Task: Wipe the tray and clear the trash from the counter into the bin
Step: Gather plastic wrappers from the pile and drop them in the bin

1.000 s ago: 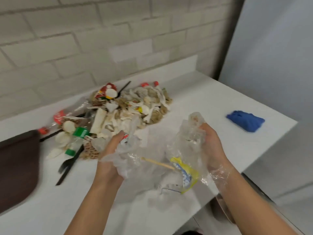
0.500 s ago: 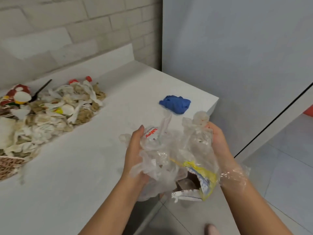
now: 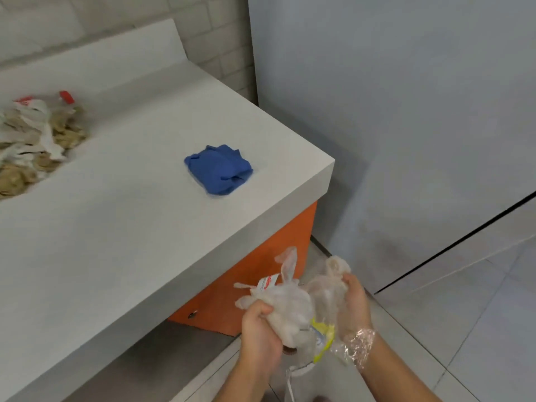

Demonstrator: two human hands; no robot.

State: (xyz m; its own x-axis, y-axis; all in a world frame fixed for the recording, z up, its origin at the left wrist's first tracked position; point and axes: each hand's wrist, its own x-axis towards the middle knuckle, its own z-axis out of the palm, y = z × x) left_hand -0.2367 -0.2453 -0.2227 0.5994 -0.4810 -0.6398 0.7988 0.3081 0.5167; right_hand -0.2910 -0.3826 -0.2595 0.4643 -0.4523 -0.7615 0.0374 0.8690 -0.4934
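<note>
Head view showed both hands clenched on a crumpled bundle of clear plastic wrappers (image 3: 293, 303) with a yellow-printed scrap. The left hand (image 3: 261, 329) gripped its lower left side, and the right hand (image 3: 355, 303) squeezed its right side. Compared with half a second before, the wad was tighter and sat lower, off the white counter (image 3: 116, 242) and in front of the orange cabinet panel (image 3: 261, 256). The crumpled blue cloth (image 3: 219, 169) lay above and left of the grip, and the heap of paper and bottle trash (image 3: 34, 140) lay much farther left.

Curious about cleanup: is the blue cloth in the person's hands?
No, the blue cloth lies on the counter; the left hand and right hand grip plastic trash.
</note>
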